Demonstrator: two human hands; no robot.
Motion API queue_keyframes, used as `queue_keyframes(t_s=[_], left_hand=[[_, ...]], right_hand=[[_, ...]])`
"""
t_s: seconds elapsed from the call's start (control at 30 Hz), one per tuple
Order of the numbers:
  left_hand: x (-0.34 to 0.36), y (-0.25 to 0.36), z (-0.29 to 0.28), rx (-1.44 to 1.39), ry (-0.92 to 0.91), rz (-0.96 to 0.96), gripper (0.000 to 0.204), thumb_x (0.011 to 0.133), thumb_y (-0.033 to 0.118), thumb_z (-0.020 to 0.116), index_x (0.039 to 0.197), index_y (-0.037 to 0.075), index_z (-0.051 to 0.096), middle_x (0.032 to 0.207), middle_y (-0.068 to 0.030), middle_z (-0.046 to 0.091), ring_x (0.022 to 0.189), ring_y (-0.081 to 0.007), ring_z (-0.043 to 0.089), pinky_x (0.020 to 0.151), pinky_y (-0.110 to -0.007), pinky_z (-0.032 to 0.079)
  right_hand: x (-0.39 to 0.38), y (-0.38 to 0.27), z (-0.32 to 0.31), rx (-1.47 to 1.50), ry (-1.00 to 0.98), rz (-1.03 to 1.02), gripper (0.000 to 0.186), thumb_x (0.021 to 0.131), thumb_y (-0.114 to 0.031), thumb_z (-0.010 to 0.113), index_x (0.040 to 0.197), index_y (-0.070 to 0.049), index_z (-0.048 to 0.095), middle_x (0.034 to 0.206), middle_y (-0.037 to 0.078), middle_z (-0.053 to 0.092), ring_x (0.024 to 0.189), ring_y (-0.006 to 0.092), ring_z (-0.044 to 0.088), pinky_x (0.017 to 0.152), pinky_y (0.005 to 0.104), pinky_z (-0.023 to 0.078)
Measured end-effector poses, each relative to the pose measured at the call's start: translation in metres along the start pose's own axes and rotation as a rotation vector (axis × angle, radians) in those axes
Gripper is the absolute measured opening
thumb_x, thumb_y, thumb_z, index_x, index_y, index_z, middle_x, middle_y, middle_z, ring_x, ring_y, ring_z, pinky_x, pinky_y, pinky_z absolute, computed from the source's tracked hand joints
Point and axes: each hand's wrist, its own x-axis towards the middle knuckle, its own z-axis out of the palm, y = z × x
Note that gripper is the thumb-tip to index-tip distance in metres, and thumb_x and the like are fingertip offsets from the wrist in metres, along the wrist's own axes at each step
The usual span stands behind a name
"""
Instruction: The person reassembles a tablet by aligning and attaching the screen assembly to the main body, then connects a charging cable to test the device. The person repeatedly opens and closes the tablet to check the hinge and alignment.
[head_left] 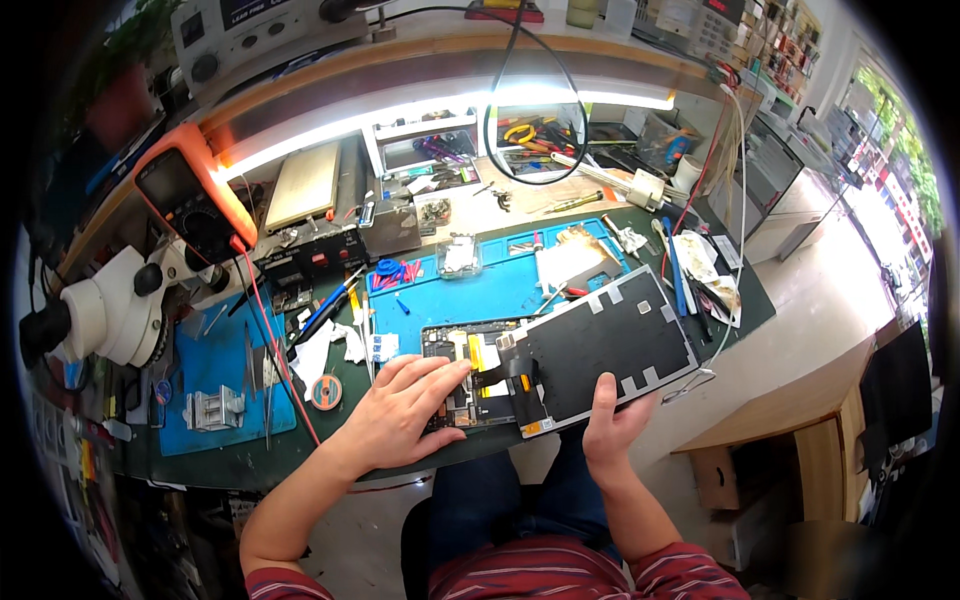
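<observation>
My left hand [410, 410] lies over an opened tablet body [458, 405], its fingers extended and fingertips touching the inside near a yellow flex strip [477, 352]. My right hand [615, 430] grips the lower edge of a flat black screen panel [600, 350], thumb on its back, which has grey tape pieces along its edges. The panel is tilted up at the tablet's right side, joined to it by a dark flex cable [492, 376]. The tablet's far part rests by a blue silicone mat [420, 300]; the fingers of my right hand are mostly hidden under the panel.
Left are a white microscope [115, 315], an orange multimeter [185, 190], a second blue mat [190, 360] with a metal fixture [212, 408], and a solder spool [326, 393]. Behind are tool bins [430, 150] and a hanging cable loop. Pens and wires crowd the right [680, 280].
</observation>
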Motion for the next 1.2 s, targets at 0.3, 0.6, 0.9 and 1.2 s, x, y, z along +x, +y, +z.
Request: queue_keyframes(t_s=[0.3, 0.6, 0.9, 1.2], left_hand=[[0.002, 0.009, -0.007, 0.048, -0.027, -0.026, 0.073, 0.082, 0.038, 0.074, 0.14, 0.004, 0.048, 0.133, -0.0081, 0.058, 0.125, -0.0236, 0.052, 0.109, -0.04, 0.032], [0.008, 0.012, -0.007, 0.071, -0.084, -0.027, 0.075, 0.084, 0.04, 0.073, 0.143, 0.004, 0.044, 0.131, -0.0077, 0.059, 0.126, -0.0232, 0.05, 0.111, -0.043, 0.029], [0.008, 0.012, -0.007, 0.064, -0.076, -0.026, 0.076, 0.083, 0.039, 0.074, 0.143, 0.004, 0.045, 0.131, -0.0081, 0.059, 0.126, -0.0233, 0.05, 0.111, -0.042, 0.029], [0.007, 0.01, -0.006, 0.075, -0.039, -0.018, 0.078, 0.08, 0.039, 0.077, 0.142, 0.003, 0.046, 0.131, -0.0087, 0.059, 0.125, -0.0241, 0.052, 0.11, -0.042, 0.031]], right_hand=[[-0.002, 0.001, 0.007, -0.044, 0.1, -0.036, 0.04, 0.087, -0.007, 0.062, 0.121, 0.009, 0.048, 0.109, 0.019, 0.059, 0.095, 0.029, 0.06, 0.086, 0.0387, 0.049], [-0.004, 0.01, 0.006, -0.069, 0.115, -0.045, 0.038, 0.086, -0.008, 0.062, 0.118, 0.008, 0.049, 0.106, 0.02, 0.056, 0.091, 0.0312, 0.059, 0.083, 0.0408, 0.048], [-0.002, 0.009, 0.006, -0.076, 0.126, -0.064, 0.037, 0.086, -0.009, 0.062, 0.117, 0.008, 0.05, 0.105, 0.02, 0.055, 0.09, 0.0327, 0.058, 0.082, 0.042, 0.048], [-0.002, 0.01, 0.006, -0.06, 0.117, -0.061, 0.038, 0.086, -0.01, 0.062, 0.118, 0.008, 0.05, 0.107, 0.02, 0.055, 0.092, 0.0327, 0.058, 0.084, 0.0419, 0.048]])
